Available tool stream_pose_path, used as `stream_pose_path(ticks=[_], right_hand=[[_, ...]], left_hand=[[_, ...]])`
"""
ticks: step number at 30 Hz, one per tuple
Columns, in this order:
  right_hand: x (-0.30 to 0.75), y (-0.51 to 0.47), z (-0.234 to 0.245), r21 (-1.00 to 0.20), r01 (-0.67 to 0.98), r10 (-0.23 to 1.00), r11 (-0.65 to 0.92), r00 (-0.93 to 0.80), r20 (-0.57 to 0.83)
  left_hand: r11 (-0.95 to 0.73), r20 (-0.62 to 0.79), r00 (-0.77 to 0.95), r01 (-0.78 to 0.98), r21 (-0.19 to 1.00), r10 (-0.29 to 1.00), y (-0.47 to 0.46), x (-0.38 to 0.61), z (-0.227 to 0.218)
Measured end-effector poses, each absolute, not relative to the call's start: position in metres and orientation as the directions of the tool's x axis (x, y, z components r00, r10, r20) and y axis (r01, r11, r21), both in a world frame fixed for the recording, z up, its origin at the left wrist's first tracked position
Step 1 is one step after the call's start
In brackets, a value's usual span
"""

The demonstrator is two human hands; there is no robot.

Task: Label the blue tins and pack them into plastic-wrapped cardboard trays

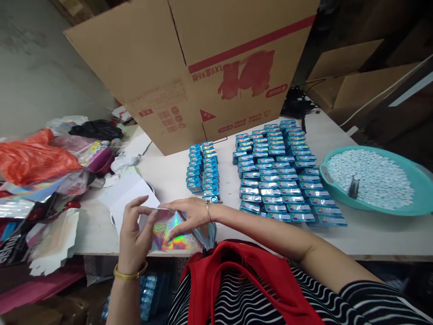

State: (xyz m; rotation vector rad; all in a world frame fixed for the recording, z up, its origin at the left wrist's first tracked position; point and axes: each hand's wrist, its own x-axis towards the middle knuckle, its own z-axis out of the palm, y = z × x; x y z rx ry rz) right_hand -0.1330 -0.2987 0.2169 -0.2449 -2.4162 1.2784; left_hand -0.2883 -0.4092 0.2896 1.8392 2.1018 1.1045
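Observation:
A shiny rainbow holographic plastic pouch (181, 241) lies at the table's front edge, right before my body. My left hand (133, 232) pinches its upper left corner between thumb and fingertips. Across the top edge comes my right hand (191, 212), its thumb over the shiny face and its fingers along the upper rim, gripping it. The fingers partly hide the pouch, and I cannot tell what is inside it. Just beyond my right hand stand two rows of small blue boxes (210, 174).
A larger block of blue boxes (270, 180) stands to the right, beside a turquoise basin (368, 207) of small white-blue packets. A big cardboard carton (203, 81) rises at the back. White paper (130, 192) and plastic bags (37, 158) lie left.

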Motion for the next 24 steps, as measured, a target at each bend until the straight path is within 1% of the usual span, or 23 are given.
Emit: stream_pose_path(ticks=[2, 4, 7, 9, 11, 14, 17, 18, 20, 22, 24], right_hand=[[-0.130, -0.294, 0.220, -0.835, 0.023, 0.370, 0.549, -0.903, 0.219], [-0.128, -0.290, 0.221, -0.847, 0.059, 0.384, 0.528, -0.906, 0.177], [-0.128, -0.286, 0.220, -0.857, 0.076, 0.376, 0.510, -0.916, 0.143], [-0.128, -0.284, 0.218, -0.865, 0.073, 0.376, 0.497, -0.916, 0.139], [-0.124, -0.280, 0.214, -0.884, 0.029, 0.380, 0.467, -0.909, 0.171], [-0.101, -0.272, 0.203, -0.909, -0.079, 0.371, 0.408, -0.896, 0.245], [-0.062, -0.266, 0.186, -0.917, -0.099, 0.362, 0.386, -0.898, 0.249], [-0.050, -0.267, 0.180, -0.913, -0.076, 0.367, 0.402, -0.899, 0.237], [-0.032, -0.272, 0.171, -0.877, -0.028, 0.377, 0.480, -0.896, 0.236], [-0.026, -0.281, 0.167, -0.803, -0.004, 0.397, 0.595, -0.868, 0.299], [-0.033, -0.289, 0.168, -0.730, -0.002, 0.414, 0.683, -0.822, 0.390]], left_hand=[[0.030, 0.271, -0.282, 0.741, 0.671, 0.920, -0.405, -0.293, 0.287], [0.100, 0.229, -0.352, 0.711, 0.697, 0.908, -0.402, -0.295, 0.282], [0.131, 0.258, -0.424, 0.697, 0.705, 0.868, -0.396, -0.294, 0.274], [0.104, 0.262, -0.443, 0.648, 0.755, 0.857, -0.392, -0.292, 0.270], [0.074, 0.268, -0.472, 0.590, 0.804, 0.840, -0.388, -0.293, 0.269], [0.048, 0.282, -0.598, 0.474, 0.879, 0.751, -0.385, -0.303, 0.272], [-0.001, 0.248, -0.741, 0.316, 0.949, 0.624, -0.386, -0.320, 0.273], [-0.013, 0.223, -0.769, 0.270, 0.963, 0.599, -0.387, -0.326, 0.272], [-0.008, 0.150, -0.802, 0.178, 0.984, 0.578, -0.388, -0.333, 0.268], [0.034, 0.052, -0.814, 0.087, 0.996, 0.578, -0.388, -0.335, 0.261], [0.099, -0.038, -0.796, 0.028, 0.995, 0.604, -0.387, -0.333, 0.255]])
